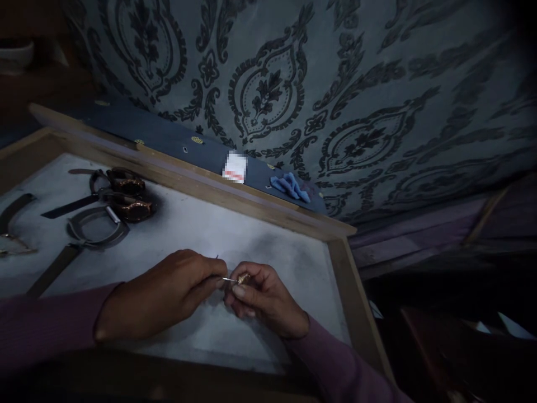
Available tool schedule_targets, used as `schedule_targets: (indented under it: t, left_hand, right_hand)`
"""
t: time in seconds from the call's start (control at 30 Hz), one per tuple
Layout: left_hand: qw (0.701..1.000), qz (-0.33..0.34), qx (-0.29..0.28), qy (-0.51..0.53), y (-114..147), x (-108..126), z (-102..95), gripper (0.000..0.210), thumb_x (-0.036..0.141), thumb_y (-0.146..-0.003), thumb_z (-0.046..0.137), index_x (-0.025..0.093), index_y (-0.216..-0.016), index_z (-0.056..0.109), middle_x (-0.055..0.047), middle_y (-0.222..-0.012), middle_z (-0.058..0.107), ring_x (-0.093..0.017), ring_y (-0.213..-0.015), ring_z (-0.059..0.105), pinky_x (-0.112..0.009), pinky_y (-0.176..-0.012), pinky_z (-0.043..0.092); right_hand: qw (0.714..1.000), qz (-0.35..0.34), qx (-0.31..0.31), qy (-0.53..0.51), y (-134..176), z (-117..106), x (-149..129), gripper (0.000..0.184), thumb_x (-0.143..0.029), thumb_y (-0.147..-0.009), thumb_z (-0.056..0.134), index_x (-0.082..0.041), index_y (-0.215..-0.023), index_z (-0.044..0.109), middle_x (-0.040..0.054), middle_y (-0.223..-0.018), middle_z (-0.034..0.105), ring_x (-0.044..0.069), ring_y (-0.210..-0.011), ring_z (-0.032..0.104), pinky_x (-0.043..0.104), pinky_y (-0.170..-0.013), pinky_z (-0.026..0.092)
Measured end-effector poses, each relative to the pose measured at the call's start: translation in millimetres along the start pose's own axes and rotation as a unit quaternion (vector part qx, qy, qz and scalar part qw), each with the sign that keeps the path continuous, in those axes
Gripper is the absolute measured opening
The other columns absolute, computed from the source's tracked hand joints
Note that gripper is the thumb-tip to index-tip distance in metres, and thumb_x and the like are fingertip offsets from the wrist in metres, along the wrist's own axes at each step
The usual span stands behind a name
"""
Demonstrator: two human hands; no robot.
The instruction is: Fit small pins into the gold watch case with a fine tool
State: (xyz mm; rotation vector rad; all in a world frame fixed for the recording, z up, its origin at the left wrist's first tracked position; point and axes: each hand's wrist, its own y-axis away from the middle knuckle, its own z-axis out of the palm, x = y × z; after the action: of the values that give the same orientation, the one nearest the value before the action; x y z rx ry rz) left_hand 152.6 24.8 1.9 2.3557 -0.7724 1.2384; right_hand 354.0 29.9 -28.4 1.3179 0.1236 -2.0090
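My left hand (pixel 168 288) is closed in a pinch on a thin, shiny metal tool (pixel 230 279); its exact kind cannot be made out. The tool's tip meets a small gold-coloured piece (pixel 243 278), perhaps a watch part, gripped between the thumb and fingers of my right hand (pixel 268 296). Both hands are close together over the pale surface of a wood-rimmed tray (pixel 201 215). To the left lie several watches, among them a rose-gold one (pixel 135 209) and one with a dark strap (pixel 97 228).
Raised wooden edges frame the tray, with the right edge (pixel 356 302) beside my right forearm. Beyond the back rim, a white card (pixel 235 168) and a crumpled blue cloth (pixel 290 186) lie on dark blue fabric (pixel 163 143). A patterned grey-blue cloth (pixel 268 95) rises behind.
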Motion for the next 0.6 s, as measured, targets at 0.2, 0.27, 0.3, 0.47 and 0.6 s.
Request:
schedule_targets:
  t: [0.2,0.27,0.3,0.47,0.6]
  left_hand:
    - [1.000,-0.004,-0.013,0.001,-1.0,0.8,-1.9,0.027,0.022,-0.096,0.041,0.017,-0.077,0.059,0.003,-0.068,0.056,-0.011,-0.065,0.050,-0.023,-0.064,0.036]
    - [1.000,-0.005,-0.011,-0.011,-0.9,1.4,-2.7,0.026,0.022,-0.096,0.041,0.017,-0.077,0.058,0.003,-0.069,0.056,-0.011,-0.065,0.051,-0.023,-0.064,0.035]
    - [1.000,-0.005,-0.008,-0.020,-0.8,1.8,-3.2,0.025,0.021,-0.096,0.041,0.017,-0.078,0.057,0.004,-0.069,0.056,-0.011,-0.065,0.051,-0.024,-0.065,0.035]
    - [0.998,0.006,0.018,-0.058,1.4,4.4,-4.6,0.023,0.018,-0.095,0.042,0.017,-0.076,0.054,0.005,-0.065,0.054,-0.010,-0.061,0.049,-0.024,-0.062,0.033]
    - [0.995,0.030,0.033,-0.090,5.4,4.4,-2.5,0.022,0.015,-0.095,0.040,0.018,-0.081,0.056,0.004,-0.069,0.058,-0.011,-0.061,0.052,-0.025,-0.062,0.033]
  right_hand:
    - [1.000,0.005,-0.010,0.006,0.5,0.0,-0.3,0.016,-0.027,-0.077,0.075,-0.014,-0.078,0.066,0.0024,-0.065,0.071,0.005,-0.042,0.050,0.016,-0.037,0.029]
    - [1.000,0.002,-0.008,0.010,0.2,0.1,-0.6,0.017,-0.028,-0.077,0.075,-0.014,-0.078,0.065,0.0026,-0.066,0.071,0.005,-0.042,0.050,0.017,-0.038,0.029]
    - [1.000,-0.002,-0.005,0.012,0.0,0.2,-0.8,0.018,-0.029,-0.077,0.075,-0.014,-0.078,0.065,0.0026,-0.066,0.071,0.005,-0.043,0.050,0.017,-0.039,0.030]
    - [0.999,-0.032,0.019,0.031,-0.8,-0.1,-1.8,0.020,-0.031,-0.078,0.075,-0.014,-0.084,0.065,0.0027,-0.071,0.070,0.007,-0.049,0.051,0.019,-0.045,0.034]
    - [0.995,-0.055,0.029,0.073,0.8,0.8,-3.3,0.018,-0.031,-0.081,0.071,-0.015,-0.089,0.066,0.0038,-0.075,0.070,0.009,-0.055,0.055,0.020,-0.048,0.037]
